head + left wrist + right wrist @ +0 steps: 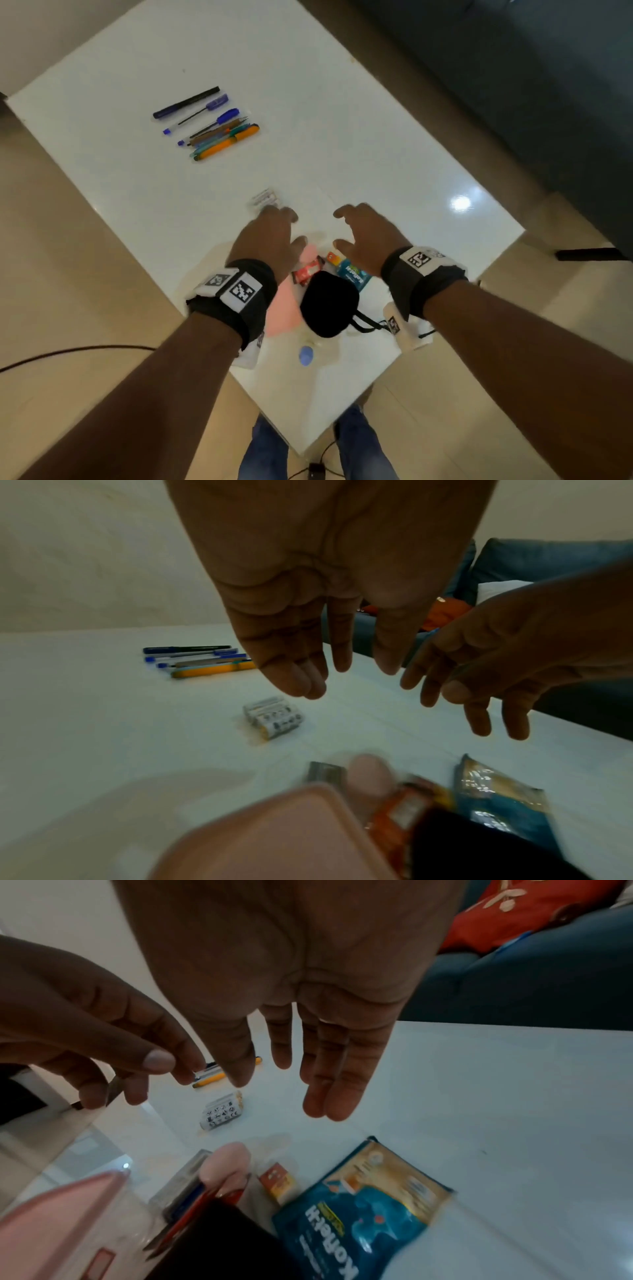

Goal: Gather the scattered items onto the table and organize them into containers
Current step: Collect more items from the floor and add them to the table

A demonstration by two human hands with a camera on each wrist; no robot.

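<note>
Both hands hover empty, fingers loose, above the glossy white worktop [342, 120]: left hand [265, 236] near a small white battery pack [264, 198], right hand [368, 236] over a blue packet [352, 278].

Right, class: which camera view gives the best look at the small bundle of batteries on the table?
The left wrist view: the bundle of batteries lies unobstructed and fairly sharp, its separate cells distinguishable. The right wrist view also shows it clear, printed symbols visible, but smaller. The head view shows it small, blurred, just beyond the left hand.
</note>
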